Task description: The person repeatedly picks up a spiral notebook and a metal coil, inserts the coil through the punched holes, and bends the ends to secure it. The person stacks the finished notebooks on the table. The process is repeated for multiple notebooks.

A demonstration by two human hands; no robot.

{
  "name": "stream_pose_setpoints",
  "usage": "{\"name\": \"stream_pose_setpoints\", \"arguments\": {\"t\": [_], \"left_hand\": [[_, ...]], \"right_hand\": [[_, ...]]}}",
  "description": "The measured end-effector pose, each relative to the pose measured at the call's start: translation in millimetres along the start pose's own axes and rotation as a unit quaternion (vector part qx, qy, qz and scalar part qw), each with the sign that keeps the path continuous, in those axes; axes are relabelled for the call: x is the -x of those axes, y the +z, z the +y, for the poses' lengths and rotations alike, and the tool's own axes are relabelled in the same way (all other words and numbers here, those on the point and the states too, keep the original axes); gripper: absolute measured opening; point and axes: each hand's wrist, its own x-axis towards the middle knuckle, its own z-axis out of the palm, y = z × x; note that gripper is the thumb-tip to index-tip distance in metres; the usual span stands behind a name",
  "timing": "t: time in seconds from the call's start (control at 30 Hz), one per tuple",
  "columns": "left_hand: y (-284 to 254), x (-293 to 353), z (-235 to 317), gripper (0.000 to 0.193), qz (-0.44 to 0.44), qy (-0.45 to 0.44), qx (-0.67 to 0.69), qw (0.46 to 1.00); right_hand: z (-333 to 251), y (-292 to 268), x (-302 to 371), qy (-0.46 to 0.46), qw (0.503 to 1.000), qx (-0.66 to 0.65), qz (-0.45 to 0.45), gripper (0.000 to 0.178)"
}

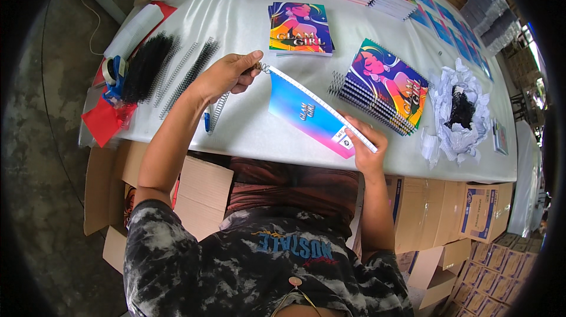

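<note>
My left hand [233, 75] pinches a thin dark spiral coil [265, 68] at the upper corner of a notebook [295, 103] with a blue-to-pink cover. My right hand [365, 143] grips the notebook's lower right end, fingers on the cover. The notebook is tilted above the table, its white page edge facing up along the far side. Below my left hand a stretch of coil [219, 107] lies near a blue pen [207, 121]; I cannot tell whether it joins the coil in my fingers.
Loose black coils [194, 75] and a blue tape dispenser [116, 78] lie at left. A notebook stack [300, 28] stands ahead, with coil-bound notebooks [386, 84] at right beside crumpled paper [460, 113] holding black scraps. Cardboard boxes [436, 208] stand under the table.
</note>
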Motion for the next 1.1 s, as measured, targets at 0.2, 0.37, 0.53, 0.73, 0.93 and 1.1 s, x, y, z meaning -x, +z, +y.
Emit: {"name": "stream_pose_setpoints", "arguments": {"t": [0.2,0.37,0.53,0.73,0.93,1.1], "left_hand": [[-5,-1,19,0.041,-0.083,-0.049,-0.032,0.995],[-11,-3,17,0.019,-0.091,0.160,-0.142,0.973],[9,14,30,0.028,-0.018,0.310,-0.396,0.864],[19,17,38,0.017,0.102,0.462,-0.585,0.659],[16,27,61,0.021,0.013,0.243,-0.603,0.759],[16,22,49,0.020,0.041,0.372,-0.625,0.685]], "right_hand": [[-6,-3,-2,0.010,0.999,-0.035,-0.010,0.025],[-5,-5,-1,0.038,0.999,-0.023,0.013,0.025],[0,5,7,0.118,0.992,-0.032,0.030,0.025],[-5,12,2,0.031,0.998,0.027,0.038,0.023],[-6,5,5,0.066,0.997,0.030,-0.004,0.024],[-6,10,7,0.056,0.998,-0.002,0.006,0.026]]}}
